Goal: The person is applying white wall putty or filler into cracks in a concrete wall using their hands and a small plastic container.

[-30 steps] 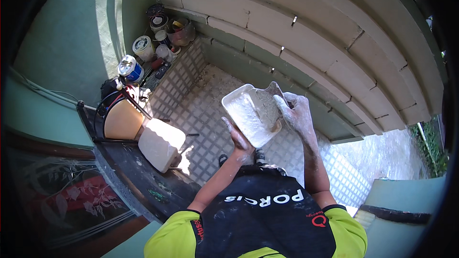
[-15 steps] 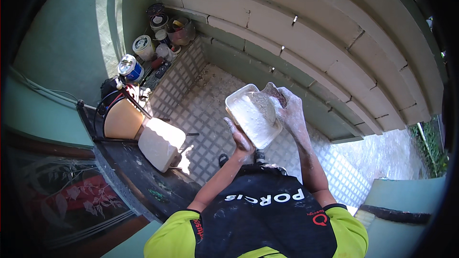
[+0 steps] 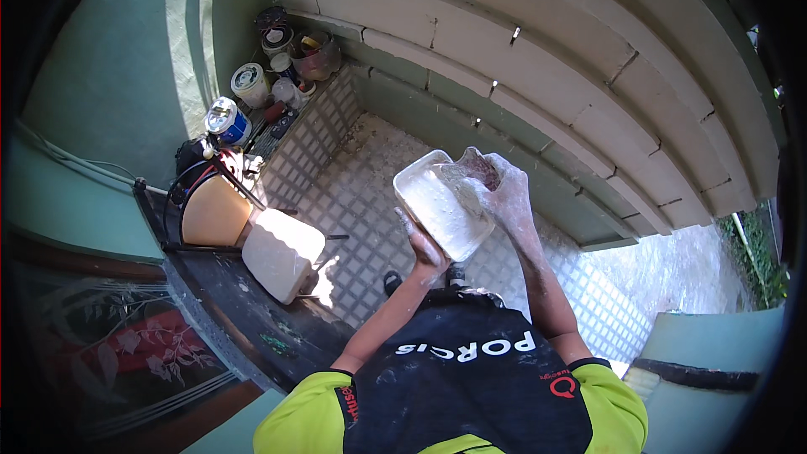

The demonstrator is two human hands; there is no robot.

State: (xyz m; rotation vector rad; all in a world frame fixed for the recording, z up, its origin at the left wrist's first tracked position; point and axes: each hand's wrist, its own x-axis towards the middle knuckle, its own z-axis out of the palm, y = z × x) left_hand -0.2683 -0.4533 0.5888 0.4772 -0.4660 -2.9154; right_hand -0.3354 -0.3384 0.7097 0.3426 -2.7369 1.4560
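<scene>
I hold a white rectangular tray (image 3: 429,210) of pale, creamy paste from below and its left side with my left hand (image 3: 423,244), thumb along the outer edge. My right hand (image 3: 500,193), coated in white powder, grips a flat scraper (image 3: 461,170) with a rough reddish patch near my fingers. The scraper's blade is smeared with paste and lies tilted over the tray's upper right part, inside the rim. My fingers hide part of the scraper.
A folding chair (image 3: 282,256) stands at the left beside a dark ledge (image 3: 210,286). Paint buckets (image 3: 225,122) and containers crowd a tiled step at the upper left. A curved slatted panel (image 3: 546,76) spans the upper right. My feet (image 3: 392,282) are on the tiled floor (image 3: 345,210).
My right hand and the scraper have moved left and inward over the tray. The tray has shifted slightly, still held in my left hand.
</scene>
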